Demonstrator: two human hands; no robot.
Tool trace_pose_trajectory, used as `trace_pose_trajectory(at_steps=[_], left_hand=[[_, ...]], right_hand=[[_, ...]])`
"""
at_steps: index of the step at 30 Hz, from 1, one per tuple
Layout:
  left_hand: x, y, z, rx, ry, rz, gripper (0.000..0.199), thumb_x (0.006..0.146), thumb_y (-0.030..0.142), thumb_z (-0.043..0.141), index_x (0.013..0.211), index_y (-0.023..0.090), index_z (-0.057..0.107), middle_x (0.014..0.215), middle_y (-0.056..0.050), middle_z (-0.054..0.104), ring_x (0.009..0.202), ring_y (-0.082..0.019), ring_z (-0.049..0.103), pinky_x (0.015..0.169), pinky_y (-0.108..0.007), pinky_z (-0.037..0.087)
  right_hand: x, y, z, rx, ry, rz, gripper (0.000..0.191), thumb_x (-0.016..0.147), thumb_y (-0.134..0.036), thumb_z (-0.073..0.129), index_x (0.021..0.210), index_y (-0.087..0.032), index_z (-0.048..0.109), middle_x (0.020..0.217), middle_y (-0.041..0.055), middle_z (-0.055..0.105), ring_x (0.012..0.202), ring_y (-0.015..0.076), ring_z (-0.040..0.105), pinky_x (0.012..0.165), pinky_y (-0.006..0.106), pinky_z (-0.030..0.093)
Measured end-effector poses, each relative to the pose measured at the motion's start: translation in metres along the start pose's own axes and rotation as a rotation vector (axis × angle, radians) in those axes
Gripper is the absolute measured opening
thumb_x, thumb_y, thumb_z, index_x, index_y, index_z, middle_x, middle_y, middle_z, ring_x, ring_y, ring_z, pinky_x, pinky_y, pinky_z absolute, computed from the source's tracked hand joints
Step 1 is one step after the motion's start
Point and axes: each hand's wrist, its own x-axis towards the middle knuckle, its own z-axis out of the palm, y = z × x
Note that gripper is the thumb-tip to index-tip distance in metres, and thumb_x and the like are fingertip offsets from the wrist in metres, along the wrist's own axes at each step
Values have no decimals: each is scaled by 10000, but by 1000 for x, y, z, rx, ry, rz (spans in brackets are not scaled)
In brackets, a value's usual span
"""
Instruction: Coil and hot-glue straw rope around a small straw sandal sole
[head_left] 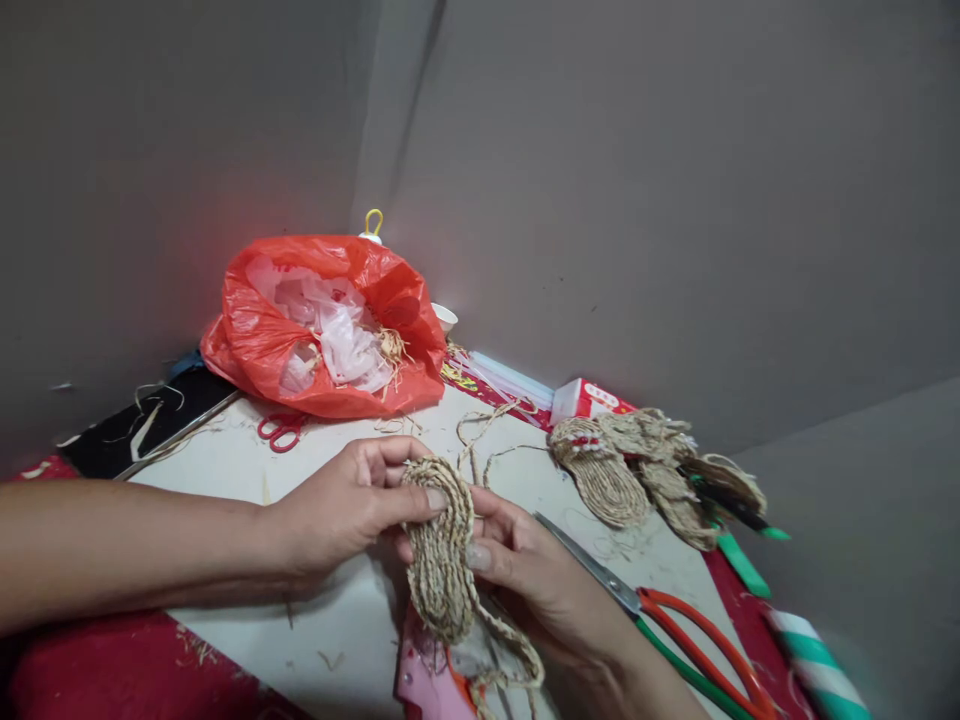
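Between my two hands I hold a small sole-shaped piece of coiled straw braid, upright above the table. My left hand grips its upper left edge, the thumb pressed flat on the front and the fingers behind. On the right edge, my right hand pinches it with the thumb in front; its other fingers are partly hidden behind. A loose length of braid curls down from the lower right side. Beneath the piece lies a pink-handled tool, partly covered. Large scissors with orange and green handles lie beside my right wrist.
A red plastic bag with straw scraps stands at the back. Small red scissors lie before it. More braided soles are piled at right near a red-and-white box. A black flat object is at left. Grey walls enclose the table.
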Motion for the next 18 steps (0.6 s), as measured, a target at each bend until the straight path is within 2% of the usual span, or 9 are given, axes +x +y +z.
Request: trace_pose_trajectory(at_steps=[7,11,15,18], left_hand=[[-3,0,1,34,-62,44,236,772,317,718,864,139,592,685,27,605,555,-72,540,555,-196,463],[-5,4,2,83,-83,40,340,805,308,671,1099,156,594,821,-8,644,600,-81,540,605,-225,466],[-8,12,2,264,-58,107,553,784,265,651,1315,224,501,976,-19,646,604,-84,532,626,-250,463],[-11,13,1,418,-35,214,641,735,275,700,1335,236,478,1098,-40,618,785,-148,605,712,-287,495]], right_hand=[[0,5,3,24,-34,-36,401,777,-300,774,1055,-225,495,873,45,739,854,201,716,822,356,515],[1,6,3,5,-20,-65,482,732,-325,800,1074,-246,471,915,39,726,868,216,715,803,362,522],[-1,1,6,-94,80,-158,482,724,-365,796,1035,-267,441,917,15,707,850,205,707,785,343,519],[-7,-3,11,-344,226,-302,420,747,-305,773,1016,-284,451,925,-17,684,849,159,678,773,282,509]])
